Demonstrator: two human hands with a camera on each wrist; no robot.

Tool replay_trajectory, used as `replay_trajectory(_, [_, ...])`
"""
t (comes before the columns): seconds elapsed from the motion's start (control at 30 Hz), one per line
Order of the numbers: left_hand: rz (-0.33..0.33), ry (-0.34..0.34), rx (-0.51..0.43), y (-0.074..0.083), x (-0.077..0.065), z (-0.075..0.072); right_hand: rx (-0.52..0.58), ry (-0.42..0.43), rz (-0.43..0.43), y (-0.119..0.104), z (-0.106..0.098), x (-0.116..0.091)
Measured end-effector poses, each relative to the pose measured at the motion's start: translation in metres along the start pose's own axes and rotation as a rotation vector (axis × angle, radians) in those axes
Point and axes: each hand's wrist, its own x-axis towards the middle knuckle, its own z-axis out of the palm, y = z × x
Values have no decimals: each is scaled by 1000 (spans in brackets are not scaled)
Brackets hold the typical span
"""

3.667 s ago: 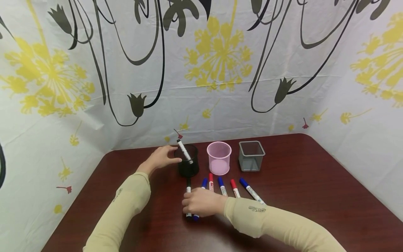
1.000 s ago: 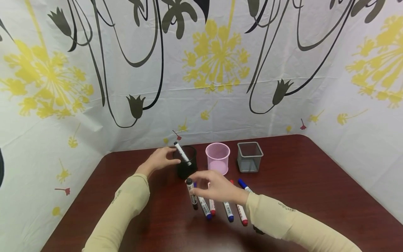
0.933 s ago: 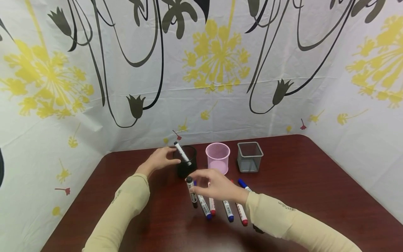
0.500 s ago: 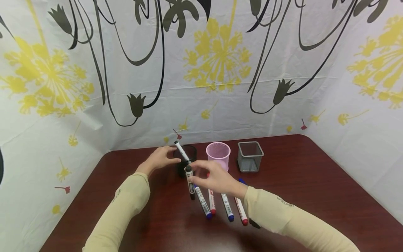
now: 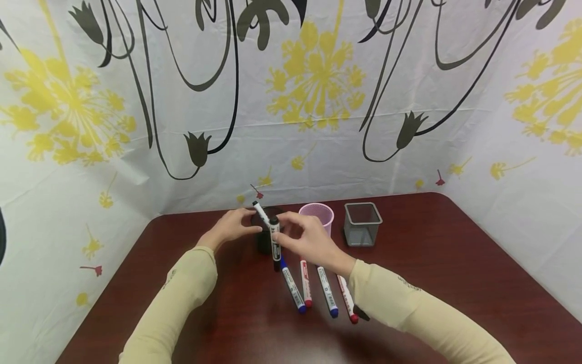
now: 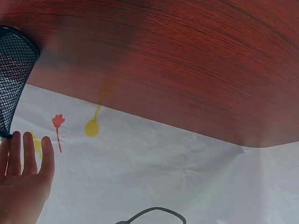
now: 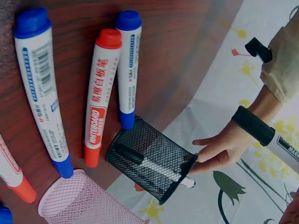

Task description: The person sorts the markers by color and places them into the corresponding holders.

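Observation:
My left hand (image 5: 229, 227) is at the left side of a black mesh pen cup (image 5: 263, 243). In the left wrist view its straight fingers (image 6: 30, 161) touch the rim of the cup (image 6: 16, 60). A white marker with a black cap (image 5: 260, 211) leans inside that cup, sticking out over the rim. My right hand (image 5: 311, 237) pinches a black whiteboard marker (image 5: 275, 242) between thumb and fingers, nearly upright in front of the cup, overlapping it in the head view. The right wrist view shows the marker's black cap end (image 7: 253, 126) at the right.
A pink mesh cup (image 5: 324, 213), partly behind my right hand, and a grey square mesh holder (image 5: 362, 227) stand to the right. On the table lie blue markers (image 5: 293, 285) (image 5: 327, 292) and red markers (image 5: 305, 282) (image 5: 346, 298). Patterned cloth (image 5: 291, 151) hangs behind the table.
My right hand has picked the black marker up off the table, tipped it upright and carried it up towards the black cup. My left hand has stayed at the cup.

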Motion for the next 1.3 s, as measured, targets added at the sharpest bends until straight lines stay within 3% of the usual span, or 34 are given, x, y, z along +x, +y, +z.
replay_trajectory(0.13, [6, 8, 5, 0, 0, -1, -9, 30, 23, -4, -1, 4])
replay_trajectory(0.47, [-2, -3, 3, -1, 1, -1, -26, 82, 40, 33, 3, 19])
replay_trajectory(1.3, [3, -21, -6, 0, -1, -4, -115, 184, 118, 41, 0, 56])
